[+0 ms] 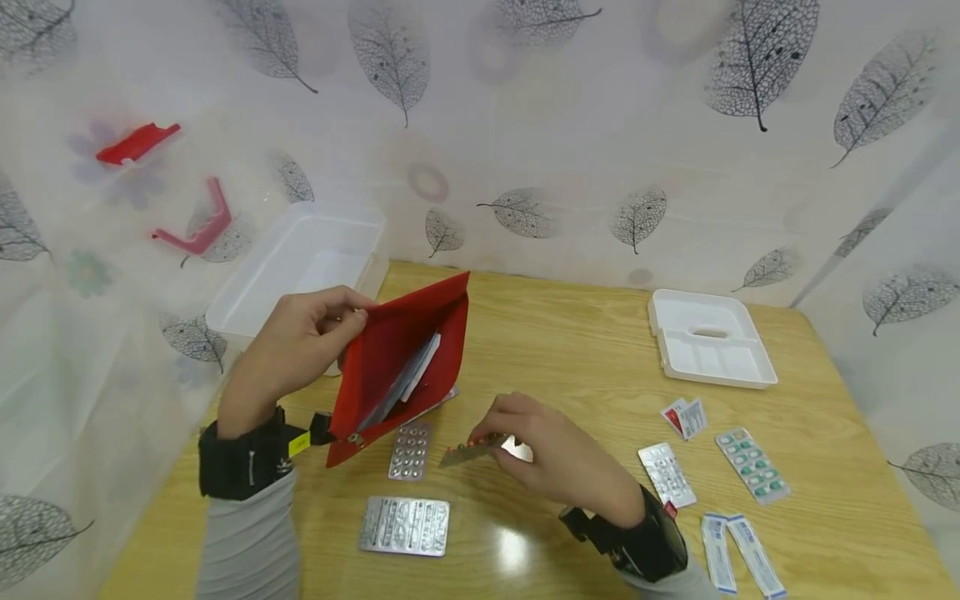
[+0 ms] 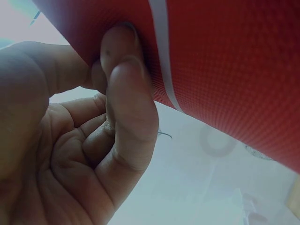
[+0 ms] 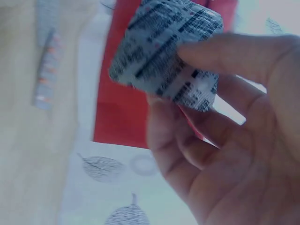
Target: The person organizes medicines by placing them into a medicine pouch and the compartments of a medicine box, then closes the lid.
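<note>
Red and spread wide at its mouth, a pouch [image 1: 405, 329] is held tilted over the left part of the wooden table [image 1: 562, 333], one upper corner pinched between the thumb and fingers of the left hand [image 1: 300, 342]. Flat packets [image 1: 422, 367] show inside it. To the right of the pouch, the right hand [image 1: 555, 450] grips a pill pack [image 1: 468, 454] above the table, thumb pressed on its printed foil. Beneath and nearer lie a small silver strip [image 1: 410, 451] and a wider silver sheet [image 1: 405, 526]. Towards the right are a red-and-white packet [image 1: 684, 418], a silver pack [image 1: 667, 475], a green pill strip [image 1: 752, 465] and two narrow sachets [image 1: 756, 556]. A white tray [image 1: 759, 377] sits far right; a white box [image 1: 288, 250], far left.
</note>
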Motion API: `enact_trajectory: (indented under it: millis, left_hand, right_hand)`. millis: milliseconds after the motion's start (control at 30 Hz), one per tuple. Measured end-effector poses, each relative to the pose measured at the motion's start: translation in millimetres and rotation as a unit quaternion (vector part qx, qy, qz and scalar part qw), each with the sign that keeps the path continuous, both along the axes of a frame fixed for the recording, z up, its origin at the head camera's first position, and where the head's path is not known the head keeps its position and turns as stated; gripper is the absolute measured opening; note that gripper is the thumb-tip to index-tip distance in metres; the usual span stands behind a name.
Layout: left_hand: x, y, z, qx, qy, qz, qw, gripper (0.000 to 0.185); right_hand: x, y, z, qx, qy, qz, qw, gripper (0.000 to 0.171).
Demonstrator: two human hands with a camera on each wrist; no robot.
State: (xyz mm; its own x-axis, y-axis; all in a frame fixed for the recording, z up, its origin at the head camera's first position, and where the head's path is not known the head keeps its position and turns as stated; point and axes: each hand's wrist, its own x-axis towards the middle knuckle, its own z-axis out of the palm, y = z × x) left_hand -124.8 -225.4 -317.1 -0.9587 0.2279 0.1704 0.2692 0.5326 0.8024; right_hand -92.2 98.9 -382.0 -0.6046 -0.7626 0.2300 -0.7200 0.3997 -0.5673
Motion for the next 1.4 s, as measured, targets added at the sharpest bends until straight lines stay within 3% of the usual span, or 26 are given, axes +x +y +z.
enact_trajectory:
  millis: [233, 567, 833, 1100, 1400]
  left_hand:
    - [0.8, 0.6, -0.3, -0.005, -0.001, -0.003, 1.0000, 0.021]
    - [2.0, 6.8, 0.8, 0.000, 0.007, -0.025, 0.9997, 0.020]
    - [2.5, 12.6, 0.7, 0.002, 0.013, -0.052, 0.9986, 0.020]
    - [1.9, 16.7, 0.2, -0.004, -0.001, -0.071, 0.9975, 0.021]
    - [1.4, 18.7, -0.7, -0.012, 0.003, -0.067, 0.9976, 0.021]
  right_hand:
    - [-5.6, -8.6, 19.7, -0.105, 0.018, -0.009, 0.994, 0.026]
    - [-6.4, -33.6, 29.8, -0.151, 0.068, -0.049, 0.985, 0.027]
    - [-12.9, -51.5, 28.1, -0.137, 0.095, -0.057, 0.984, 0.024]
    - [-17.2, -56.8, 19.9, -0.129, 0.089, -0.044, 0.987, 0.024]
    - [-18.3, -55.9, 16.8, -0.128, 0.074, -0.047, 0.988, 0.024]
